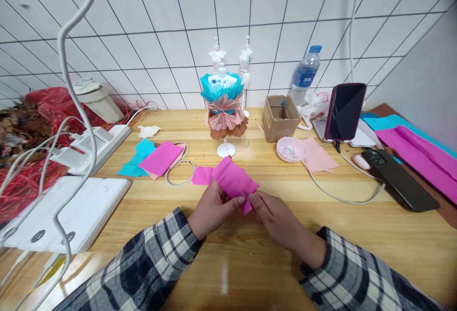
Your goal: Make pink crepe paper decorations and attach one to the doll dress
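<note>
My left hand [216, 208] grips a folded piece of bright pink crepe paper [233, 178], with the thumb on its lower edge. Against the paper's right corner, the fingers of my right hand [273, 213] are pinched together. A thin dark tip [244, 193] shows on the paper by these fingers; what it belongs to is hidden. Just behind the left hand lies a smaller pink paper piece [202, 176]. Further back stands a small white dress form [226, 150], wearing ruffled turquoise, dusty pink and brown paper layers.
Left are stacked paper sheets [160, 158], a cable loop [180, 174], a power strip [103, 144] and a white flat device [71, 211]. Right are a bead bowl [292, 149], cardboard box [281, 121], water bottle [306, 74], propped phone [345, 111] and dark phone [402, 180]. A white cable [64, 63] hangs in front.
</note>
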The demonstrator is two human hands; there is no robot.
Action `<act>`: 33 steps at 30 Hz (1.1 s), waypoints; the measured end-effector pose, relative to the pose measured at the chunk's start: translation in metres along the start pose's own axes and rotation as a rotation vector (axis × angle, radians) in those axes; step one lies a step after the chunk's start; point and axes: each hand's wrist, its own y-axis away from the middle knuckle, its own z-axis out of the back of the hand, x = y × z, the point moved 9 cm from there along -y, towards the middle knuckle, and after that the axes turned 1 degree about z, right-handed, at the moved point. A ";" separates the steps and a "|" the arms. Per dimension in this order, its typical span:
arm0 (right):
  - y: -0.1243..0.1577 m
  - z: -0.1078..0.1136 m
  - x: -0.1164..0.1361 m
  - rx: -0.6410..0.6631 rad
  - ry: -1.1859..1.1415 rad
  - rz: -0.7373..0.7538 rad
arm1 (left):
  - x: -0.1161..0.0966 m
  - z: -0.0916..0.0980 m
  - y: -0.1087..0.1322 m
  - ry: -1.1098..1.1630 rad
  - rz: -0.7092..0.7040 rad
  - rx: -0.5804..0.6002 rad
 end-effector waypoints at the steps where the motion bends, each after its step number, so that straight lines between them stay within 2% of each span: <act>1: 0.000 0.000 0.000 -0.003 0.005 0.001 | -0.001 0.001 0.000 0.013 0.000 -0.013; 7: -0.001 0.000 -0.001 -0.008 0.024 0.003 | 0.000 0.018 0.002 0.061 -0.007 -0.155; 17: 0.001 0.000 0.001 0.018 0.019 0.018 | 0.001 0.019 0.000 0.008 -0.031 -0.121; 33: 0.000 -0.003 -0.003 0.017 -0.033 0.003 | 0.000 0.007 0.001 0.009 -0.016 -0.047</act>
